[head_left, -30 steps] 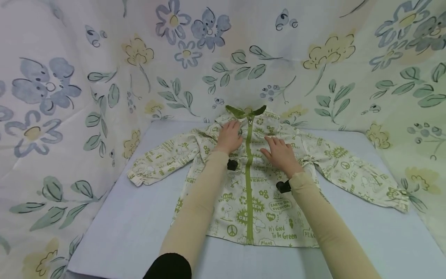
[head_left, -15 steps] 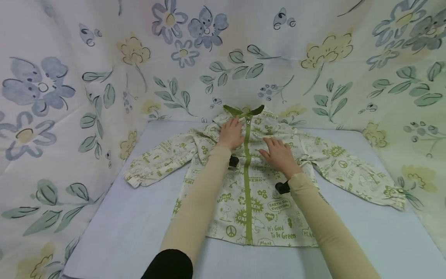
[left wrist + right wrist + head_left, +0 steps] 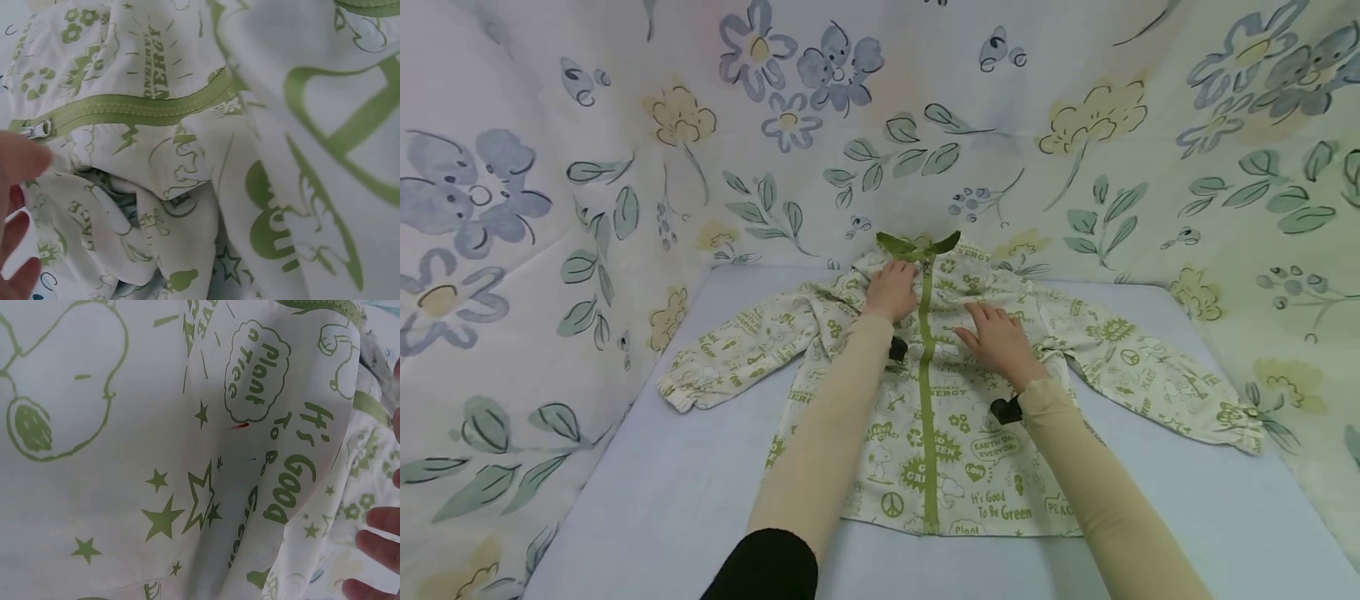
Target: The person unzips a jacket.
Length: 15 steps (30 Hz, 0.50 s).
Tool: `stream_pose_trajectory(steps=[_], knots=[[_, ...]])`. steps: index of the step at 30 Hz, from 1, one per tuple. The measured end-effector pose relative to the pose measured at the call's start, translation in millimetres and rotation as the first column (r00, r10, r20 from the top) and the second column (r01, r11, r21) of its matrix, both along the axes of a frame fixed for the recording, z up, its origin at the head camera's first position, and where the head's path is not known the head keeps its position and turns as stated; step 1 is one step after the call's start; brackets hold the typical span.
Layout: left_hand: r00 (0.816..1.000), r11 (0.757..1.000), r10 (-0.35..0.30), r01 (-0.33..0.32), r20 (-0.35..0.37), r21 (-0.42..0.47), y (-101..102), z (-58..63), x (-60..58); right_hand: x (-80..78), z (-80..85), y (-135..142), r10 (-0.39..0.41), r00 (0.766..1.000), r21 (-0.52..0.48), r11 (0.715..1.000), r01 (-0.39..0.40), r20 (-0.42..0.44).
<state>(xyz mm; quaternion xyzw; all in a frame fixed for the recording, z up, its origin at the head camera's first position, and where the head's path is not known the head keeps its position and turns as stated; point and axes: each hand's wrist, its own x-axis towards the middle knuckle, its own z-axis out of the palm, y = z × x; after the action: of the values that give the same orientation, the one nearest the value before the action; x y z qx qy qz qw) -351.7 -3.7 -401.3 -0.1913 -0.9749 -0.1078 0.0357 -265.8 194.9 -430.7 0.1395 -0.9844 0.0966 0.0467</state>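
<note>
A white jacket [image 3: 887, 417] with green prints lies spread front up, sleeves out to both sides. Its green zipper [image 3: 927, 392] runs down the middle to the hem, and its green collar [image 3: 917, 247] stands at the far end. My left hand [image 3: 891, 292] rests on the upper chest, fingertips just below the collar. In the left wrist view the thumb [image 3: 22, 159] is beside the metal zipper pull [image 3: 39, 129], apart from the fingers. My right hand [image 3: 996, 337] is over the other chest half, fingers spread and holding nothing. At the right wrist view's edge its fingers [image 3: 381, 544] show.
The jacket lies on a white-covered table [image 3: 617, 492]. A white curtain [image 3: 880, 108] printed with flowers and leaves hangs behind and along the sides. A dark wrist camera [image 3: 1006, 410] sits under the right wrist. The left sleeve has a black band [image 3: 767, 562].
The head view has drifted slightly, so the scene sits a little farther left. My left hand has shifted slightly nearer the zipper, which now bends a little. My right hand stays almost in place.
</note>
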Motion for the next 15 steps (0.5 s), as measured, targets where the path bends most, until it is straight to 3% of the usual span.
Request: stream_pose_trajectory(steps=[6,15], knots=[[0.994,0.998,0.016,-0.010,-0.112,0.056,2.2,-4.3,0.1,2.8,-0.4,-1.7,0.001,1.000,-0.008,1.000,-0.001,0.018],[0.996,0.980,0.018,-0.001,-0.086,0.198,6.6,-5.0,3.8,2.6,2.3,-0.3,-0.001,1.000,-0.015,1.000,0.001,0.004]])
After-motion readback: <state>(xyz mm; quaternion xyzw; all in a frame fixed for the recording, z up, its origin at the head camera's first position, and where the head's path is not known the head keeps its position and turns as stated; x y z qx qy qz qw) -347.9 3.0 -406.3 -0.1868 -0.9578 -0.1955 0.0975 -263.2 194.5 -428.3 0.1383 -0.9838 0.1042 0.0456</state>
